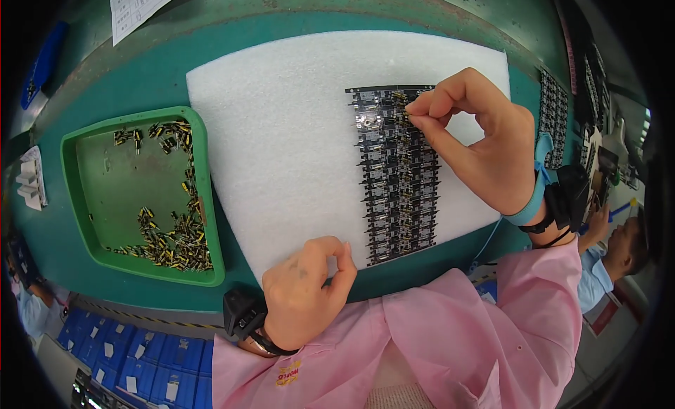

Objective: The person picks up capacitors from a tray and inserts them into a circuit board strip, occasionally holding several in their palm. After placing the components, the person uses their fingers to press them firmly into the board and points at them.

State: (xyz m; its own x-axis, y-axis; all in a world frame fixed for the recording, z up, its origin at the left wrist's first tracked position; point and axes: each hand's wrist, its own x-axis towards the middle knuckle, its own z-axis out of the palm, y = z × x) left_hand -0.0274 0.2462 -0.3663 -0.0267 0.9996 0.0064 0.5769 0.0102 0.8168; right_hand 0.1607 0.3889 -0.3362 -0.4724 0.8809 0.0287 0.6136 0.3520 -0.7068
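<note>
A panel of black circuit boards [399,177] lies on a white foam sheet [281,128], its rows running from far to near. My right hand [485,131] is over the panel's far right part. Its thumb and forefinger are pinched at a small yellowish part [407,110], right at the board surface. My left hand [302,289] rests by the foam's near edge, left of the panel's near end. Its thumb and forefinger are closed together; what they hold, if anything, is too small to make out. Small yellow, black and metal components [183,237] lie heaped in a green tray [216,233] on the left.
A green mat [274,26] covers the table. More board panels [553,113] lie at the right. A printed paper sheet [140,8] is at the far left, blue boxes [133,360] are below left, and a co-worker [612,258] sits at the right.
</note>
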